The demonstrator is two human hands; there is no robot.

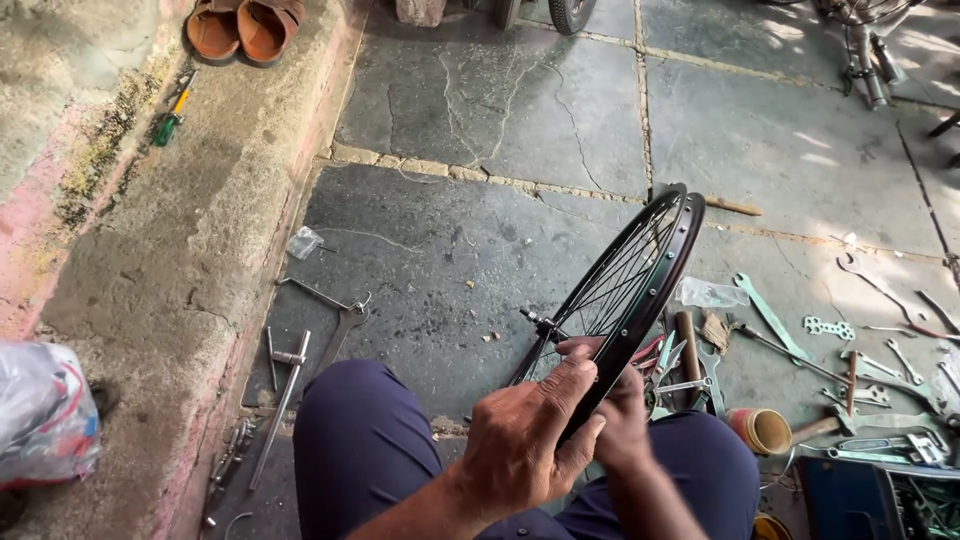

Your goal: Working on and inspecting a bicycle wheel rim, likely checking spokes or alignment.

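A black spoked bicycle wheel rim [672, 262] stands upright on edge between my knees, its axle [537, 321] sticking out to the left. My left hand [525, 440] grips the near part of the rim, fingers wrapped over its edge. Behind the rim, my right hand [625, 420] holds it from the other side, partly hidden. My legs in dark blue trousers [365, 440] frame the wheel.
Wrenches [770, 315], a hammer [690, 345], a small orange cup [765, 430] and several other tools lie on the stone floor at right. Long metal tools [285, 400] lie left of my knee. Brown sandals [245, 25] and a green-handled screwdriver [172, 115] rest on the concrete ledge; a plastic bag [45, 410] sits at left.
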